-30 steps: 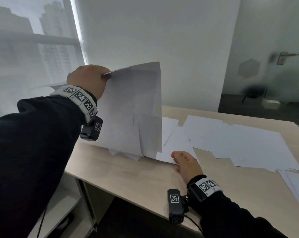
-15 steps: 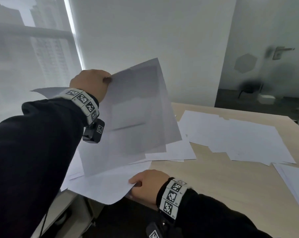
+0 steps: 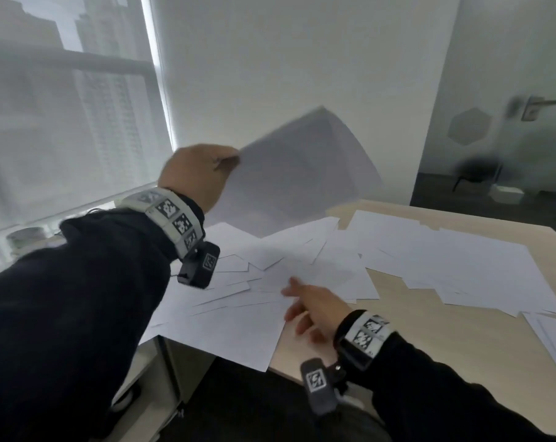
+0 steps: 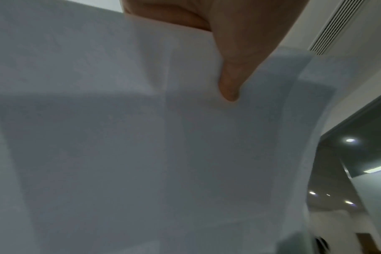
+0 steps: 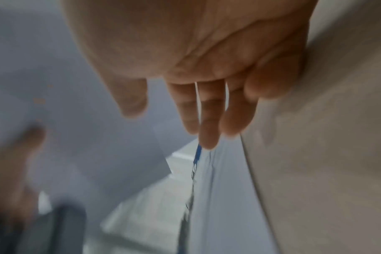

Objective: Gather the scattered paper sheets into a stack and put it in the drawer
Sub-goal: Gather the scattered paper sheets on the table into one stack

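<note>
Looking down from the head view, loose paper sheets spread over a pale wooden desk beside a window, white wall and frosted glass door; one sheet overhangs the near edge. The left hand pinches a raised bundle of sheets. The right hand hovers with loose fingers, holding nothing.

Left wrist view: a thumb presses the bundle under a ceiling vent.

Right wrist view, blurred: straight fingers above sheets and desk.

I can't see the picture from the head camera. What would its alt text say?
A person's left hand holds a bunch of white sheets up in the air, while the open right hand reaches toward more loose sheets scattered over a light wooden desk. A window is on the left.
</note>
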A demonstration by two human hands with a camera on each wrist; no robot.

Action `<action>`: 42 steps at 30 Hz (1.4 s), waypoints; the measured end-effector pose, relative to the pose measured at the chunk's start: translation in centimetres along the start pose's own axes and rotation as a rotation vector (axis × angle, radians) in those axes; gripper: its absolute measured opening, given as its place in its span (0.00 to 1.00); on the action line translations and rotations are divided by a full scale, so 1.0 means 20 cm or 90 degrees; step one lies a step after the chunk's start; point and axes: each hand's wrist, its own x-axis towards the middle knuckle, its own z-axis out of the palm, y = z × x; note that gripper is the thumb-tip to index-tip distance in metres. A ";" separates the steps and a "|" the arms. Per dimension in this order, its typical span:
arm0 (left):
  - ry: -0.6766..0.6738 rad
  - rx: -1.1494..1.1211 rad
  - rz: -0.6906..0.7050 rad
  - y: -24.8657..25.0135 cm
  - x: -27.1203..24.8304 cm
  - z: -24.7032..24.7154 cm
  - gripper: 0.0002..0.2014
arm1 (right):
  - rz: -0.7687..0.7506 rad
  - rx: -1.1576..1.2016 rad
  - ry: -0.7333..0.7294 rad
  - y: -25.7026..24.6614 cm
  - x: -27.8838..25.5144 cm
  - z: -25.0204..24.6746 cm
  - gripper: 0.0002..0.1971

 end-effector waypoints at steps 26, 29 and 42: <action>-0.365 -0.063 0.012 -0.20 -0.94 0.62 0.28 | 0.128 0.233 0.330 0.24 -0.02 -0.50 0.07; -0.320 -0.093 -0.014 -0.18 -0.96 0.60 0.26 | 0.122 0.229 0.378 0.25 -0.04 -0.54 0.05; -0.338 -0.140 0.001 0.04 -0.94 0.68 0.29 | 0.099 0.362 0.536 0.30 -0.20 -0.79 0.09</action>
